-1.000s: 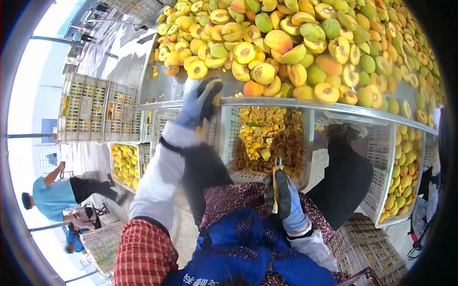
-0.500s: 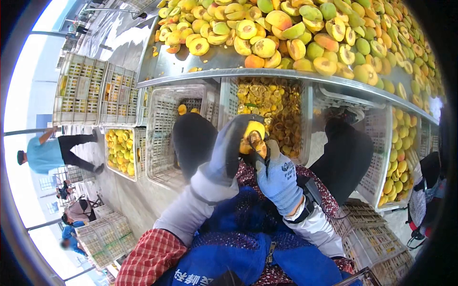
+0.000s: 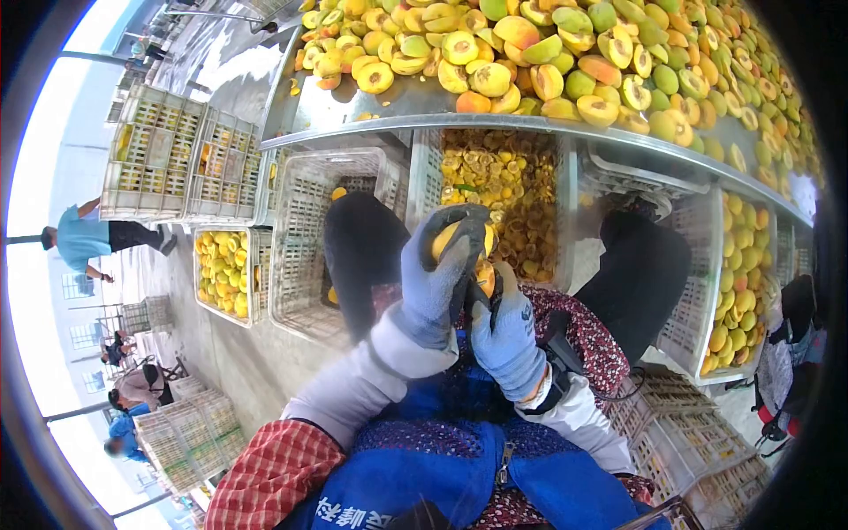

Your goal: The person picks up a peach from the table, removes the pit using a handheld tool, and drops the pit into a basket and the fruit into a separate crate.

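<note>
An off-white slatted plastic crate stands left of the pale plastic crate of yellow scraps. On my side of the latter, my blue-gloved left hand curls round a cut yellow fruit; my blue-gloved right hand bends close against it, grip hidden. I'm probably pitting; next calls for a steady left hold.

Wide, round-edged view from the wearer's head, facing forward and steeply down.
The pale-blue-gloved left hand and pale-blue-gloved right hand appear close, around mid-frame; the blue cloth garment with white lettering lies along the bottom, the shiny metal table farther forward, across the top.
</note>
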`<state>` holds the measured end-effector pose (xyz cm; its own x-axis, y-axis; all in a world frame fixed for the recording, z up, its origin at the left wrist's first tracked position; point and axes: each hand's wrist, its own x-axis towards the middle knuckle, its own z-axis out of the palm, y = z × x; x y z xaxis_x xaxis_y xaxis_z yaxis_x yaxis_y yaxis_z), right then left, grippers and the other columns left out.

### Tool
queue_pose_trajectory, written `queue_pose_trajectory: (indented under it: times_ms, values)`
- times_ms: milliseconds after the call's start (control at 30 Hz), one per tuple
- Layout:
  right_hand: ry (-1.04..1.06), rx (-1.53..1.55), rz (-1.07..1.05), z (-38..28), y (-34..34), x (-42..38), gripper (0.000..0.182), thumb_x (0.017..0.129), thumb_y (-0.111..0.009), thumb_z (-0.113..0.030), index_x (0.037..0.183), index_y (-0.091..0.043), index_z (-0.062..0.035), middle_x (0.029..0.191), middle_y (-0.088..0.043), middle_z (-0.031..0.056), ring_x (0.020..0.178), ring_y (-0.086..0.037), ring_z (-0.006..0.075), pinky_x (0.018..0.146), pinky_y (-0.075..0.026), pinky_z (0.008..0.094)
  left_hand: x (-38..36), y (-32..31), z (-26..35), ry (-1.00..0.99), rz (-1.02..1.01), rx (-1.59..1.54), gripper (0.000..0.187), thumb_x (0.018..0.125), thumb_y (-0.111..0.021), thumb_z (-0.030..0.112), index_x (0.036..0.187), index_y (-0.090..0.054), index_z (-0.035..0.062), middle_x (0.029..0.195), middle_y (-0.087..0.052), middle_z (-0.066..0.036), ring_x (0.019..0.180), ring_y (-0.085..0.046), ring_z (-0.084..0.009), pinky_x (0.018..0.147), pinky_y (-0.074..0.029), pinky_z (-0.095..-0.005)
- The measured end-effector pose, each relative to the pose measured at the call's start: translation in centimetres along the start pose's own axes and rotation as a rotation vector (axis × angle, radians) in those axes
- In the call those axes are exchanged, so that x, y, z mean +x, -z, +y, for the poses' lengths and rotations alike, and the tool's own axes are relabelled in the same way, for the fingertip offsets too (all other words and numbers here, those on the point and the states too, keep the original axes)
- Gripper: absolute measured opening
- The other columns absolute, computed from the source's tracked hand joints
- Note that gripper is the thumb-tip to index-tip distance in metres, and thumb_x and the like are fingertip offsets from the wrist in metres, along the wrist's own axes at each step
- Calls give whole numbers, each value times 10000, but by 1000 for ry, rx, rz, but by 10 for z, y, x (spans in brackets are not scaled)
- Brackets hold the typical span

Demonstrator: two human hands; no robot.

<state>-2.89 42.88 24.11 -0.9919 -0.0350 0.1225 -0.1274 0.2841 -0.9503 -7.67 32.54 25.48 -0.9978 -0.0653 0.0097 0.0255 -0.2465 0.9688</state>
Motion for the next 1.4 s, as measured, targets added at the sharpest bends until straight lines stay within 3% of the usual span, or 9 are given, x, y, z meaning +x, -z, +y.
queue_pose_trajectory:
  times_ms: [133, 200, 800, 1033, 1100, 1167, 1200, 1267, 1400]
  values:
    - [-24, -50, 31, -3, 1, -1, 306, 743, -564, -97, 1012, -460, 5, 686, -542, 247, 682, -566, 431, 585, -451, 453, -7, -11, 4, 36, 90, -77, 297, 835, -566, 106, 1081, -528, -55, 991, -597, -106, 890, -560, -140, 787, -447, -252]
    - [4, -75, 37, -4, 3, -2, 308, 736, -565, -87, 1011, -458, 2, 688, -542, 247, 688, -569, 430, 583, -452, 450, -9, -11, 2, -80, 77, -64, 298, 842, -569, 123, 1078, -530, -55, 1001, -594, -108, 887, -560, -141, 790, -447, -253]
    - [35, -10, -1, 7, 11, -12, 326, 770, -541, -92, 1063, -454, 24, 698, -548, 261, 659, -567, 434, 546, -449, 450, -4, -8, 2, 4, -65, 206, 220, 821, -553, 74, 996, -578, -57, 924, -603, -74, 829, -548, -105, 740, -437, -217]
    - [-2, 59, 37, 15, 3, -21, 409, 755, -522, -63, 1135, -439, 63, 860, -569, 286, 806, -584, 415, 706, -474, 426, -8, -10, -6, 106, -86, 193, 227, 826, -548, 72, 1013, -572, -55, 931, -601, -79, 833, -551, -111, 749, -436, -217]
    - [26, 20, 83, 15, 3, -25, 428, 751, -518, -56, 1151, -434, 69, 892, -566, 293, 834, -582, 416, 729, -471, 424, -16, -21, -5, 40, 68, -24, 253, 835, -545, 83, 1046, -552, -56, 943, -597, -83, 838, -555, -118, 767, -435, -220]
    - [-43, 104, -23, 15, 4, -27, 484, 887, -460, -182, 1264, -323, 88, 1036, -505, 281, 897, -520, 394, 794, -416, 429, -18, -22, -2, 9, 59, 13, 261, 837, -545, 84, 1056, -544, -57, 950, -595, -85, 839, -553, -116, 768, -437, -219]
    - [-44, 104, -22, 15, 5, -27, 484, 887, -460, -182, 1264, -323, 88, 1036, -505, 281, 897, -520, 394, 794, -416, 429, -19, -22, -2, -17, 48, 52, 270, 838, -546, 86, 1067, -536, -57, 956, -592, -87, 841, -552, -114, 768, -439, -219]
    - [-18, 38, 17, 12, 6, -23, 463, 741, -521, -53, 1171, -420, 85, 942, -555, 301, 851, -576, 421, 750, -470, 430, -20, -19, -3, -32, 47, 74, 259, 833, -552, 80, 1055, -543, -55, 946, -594, -82, 834, -551, -108, 757, -441, -216]
    - [60, 9, -39, 17, 11, -23, 467, 757, -532, -69, 1181, -416, 87, 944, -551, 303, 849, -575, 426, 755, -467, 434, -11, -11, 6, -48, -92, 327, 226, 817, -573, 62, 1013, -565, -50, 902, -603, -64, 804, -549, -91, 722, -450, -207]
